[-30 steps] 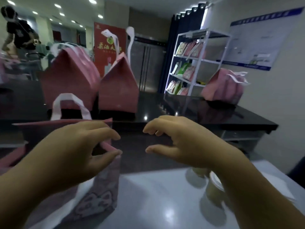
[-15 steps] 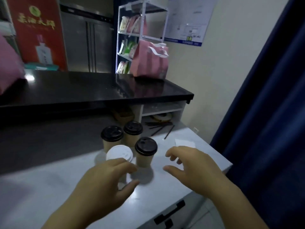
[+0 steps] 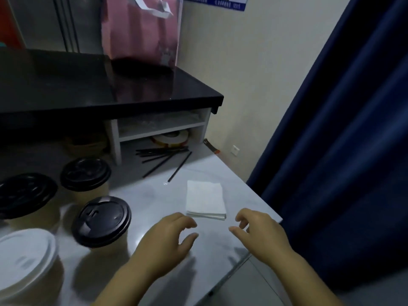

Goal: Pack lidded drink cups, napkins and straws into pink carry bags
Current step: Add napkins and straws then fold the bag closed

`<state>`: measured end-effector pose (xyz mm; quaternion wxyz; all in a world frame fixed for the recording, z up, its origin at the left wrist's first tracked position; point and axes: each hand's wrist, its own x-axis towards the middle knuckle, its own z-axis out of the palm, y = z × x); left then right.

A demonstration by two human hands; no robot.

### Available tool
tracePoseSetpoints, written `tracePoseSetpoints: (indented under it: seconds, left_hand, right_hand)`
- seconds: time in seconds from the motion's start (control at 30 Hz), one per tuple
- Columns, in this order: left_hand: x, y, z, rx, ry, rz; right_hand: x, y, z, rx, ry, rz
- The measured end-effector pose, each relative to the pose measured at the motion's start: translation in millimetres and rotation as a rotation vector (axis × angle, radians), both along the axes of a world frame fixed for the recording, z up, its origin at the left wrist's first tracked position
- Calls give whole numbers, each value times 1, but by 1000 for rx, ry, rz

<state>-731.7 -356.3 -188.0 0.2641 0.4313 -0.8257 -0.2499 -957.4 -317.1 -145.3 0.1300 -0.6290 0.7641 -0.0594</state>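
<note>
Both hands are over the near right corner of the bench [image 3: 152,195], and neither holds anything. The left hand [image 3: 167,241] and the right hand [image 3: 261,235] hover apart, fingers loosely curled, with a clear gap between them. Just on the far side of that gap lies the stack of white napkins [image 3: 205,200], folded square and flat on the bench. Its near edge sits just beside the left hand's fingertips, not touched. That looks like the target.

Napkins are light, soft and floppy, and this is a pile of loose sheets. A pinch on one corner would likely lift only the top ply or fan the pile out. Better, I'd say, to take it at the near edge where the layers show, thumb under and fingers on top, squeezing the whole thickness. The other hand can steady it. Nothing breakable here, but tissue crumples and probably slides on this glossy surface.

Farther back, the black straws [image 3: 163,156] lie scattered by the open shelf [image 3: 161,127]: thin, stiff, likely to roll. To the left stand three black-lidded cups [image 3: 101,219] and, nearest, a white-lidded cup [image 3: 24,255]. Those want gripping round the paper wall, not by the lid. A pink carry bag [image 3: 141,29] stands on the raised black bench [image 3: 88,85] at the back, well apart from both hands
</note>
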Motion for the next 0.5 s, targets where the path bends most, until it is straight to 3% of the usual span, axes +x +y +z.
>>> tracePoseSetpoints:
  seconds: [0.23, 0.5]
  left_hand:
    - [-49, -75, -37, 10, -50, 104]
    - [-57, -86, -45, 82, -121, 152]
  right_hand:
    - [-30, -71, -52, 61, -182, -42]
    - [-33, -124, -76, 29, -375, -29]
